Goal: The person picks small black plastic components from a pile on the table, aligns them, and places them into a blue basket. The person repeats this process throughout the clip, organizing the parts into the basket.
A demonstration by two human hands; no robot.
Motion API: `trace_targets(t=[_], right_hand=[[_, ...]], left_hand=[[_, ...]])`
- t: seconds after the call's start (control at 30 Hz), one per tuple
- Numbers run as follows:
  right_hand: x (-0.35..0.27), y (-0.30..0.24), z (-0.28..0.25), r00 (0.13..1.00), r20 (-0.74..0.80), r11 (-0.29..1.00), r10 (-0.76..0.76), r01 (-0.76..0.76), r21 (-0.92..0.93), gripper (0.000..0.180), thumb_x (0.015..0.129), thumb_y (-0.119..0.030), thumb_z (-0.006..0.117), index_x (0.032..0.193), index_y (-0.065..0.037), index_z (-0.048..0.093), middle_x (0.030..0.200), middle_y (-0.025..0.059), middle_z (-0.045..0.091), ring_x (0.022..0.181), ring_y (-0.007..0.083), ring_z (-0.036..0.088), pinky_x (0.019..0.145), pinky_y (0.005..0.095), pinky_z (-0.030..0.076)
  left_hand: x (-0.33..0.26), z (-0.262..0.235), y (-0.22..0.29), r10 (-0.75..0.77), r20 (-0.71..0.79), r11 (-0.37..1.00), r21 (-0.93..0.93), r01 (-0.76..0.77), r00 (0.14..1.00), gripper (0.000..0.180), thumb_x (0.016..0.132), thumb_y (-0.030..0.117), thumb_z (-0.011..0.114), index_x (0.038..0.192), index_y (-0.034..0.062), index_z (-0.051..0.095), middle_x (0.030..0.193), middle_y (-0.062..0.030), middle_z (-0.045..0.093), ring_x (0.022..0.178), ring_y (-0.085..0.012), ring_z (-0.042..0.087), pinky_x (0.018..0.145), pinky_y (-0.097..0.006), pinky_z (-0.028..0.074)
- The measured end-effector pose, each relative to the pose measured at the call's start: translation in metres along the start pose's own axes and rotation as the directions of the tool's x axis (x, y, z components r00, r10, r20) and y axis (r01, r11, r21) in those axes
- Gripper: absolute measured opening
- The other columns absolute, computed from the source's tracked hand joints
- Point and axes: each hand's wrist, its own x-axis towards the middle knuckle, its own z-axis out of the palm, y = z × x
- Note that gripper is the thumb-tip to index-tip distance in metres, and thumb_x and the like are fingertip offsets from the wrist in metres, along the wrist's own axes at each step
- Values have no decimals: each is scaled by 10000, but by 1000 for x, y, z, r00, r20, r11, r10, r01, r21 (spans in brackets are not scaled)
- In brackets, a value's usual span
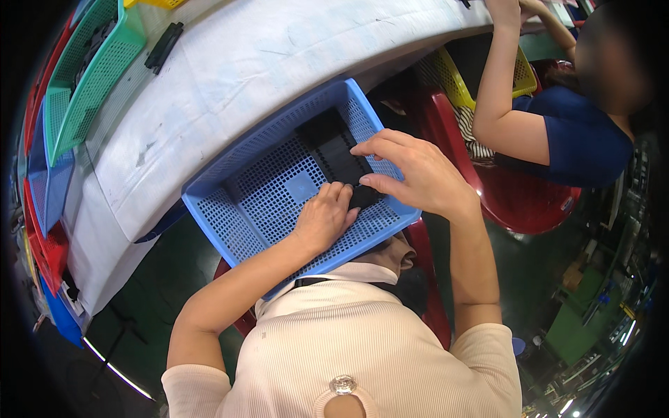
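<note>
Two hands are down in the blue perforated basket (237, 209) that rests on my lap, its far edge against the table. My left hand (324, 219) lies curled on the basket floor, its fingertips pressing on the near end of a row of flat black parts (334, 150); I cannot tell whether it actually grips one. My right hand (411, 174) arches over the same row from about three o'clock, thumb and forefinger pinching the nearest black piece where it meets my left fingertips. The row runs from the hands toward twelve o'clock, up the right half of the basket.

I judge the step in hand to be freeing one piece from the row. Lifting it calls for a firm pinch and a steady left hand, so the others stay lined up.

The table (230, 76) at twelve o'clock wears a worn white cover with one long black part (164, 46) lying on it. At ten o'clock stand a green basket (97, 76) and further blue and red ones. At two o'clock another person in a dark blue top (571, 139) sits on a red plastic chair (516, 202), reaching to the table, a yellow basket (453, 76) beside them. The floor is dark green.
</note>
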Motion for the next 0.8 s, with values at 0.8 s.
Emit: trace_targets(t=[0.8], right_hand=[[-33, -16, 34, 946, 35, 915, 321, -300, -270, 103, 852, -78, 634, 937, -28, 667, 879, 136, 694, 780, 322, 678, 689, 398, 539]], left_hand=[[0, -10, -13, -332, 166, 839, -399, 371, 929, 247, 873, 140, 564, 975, -40, 698, 891, -202, 713, 807, -335, 701, 776, -386, 543]])
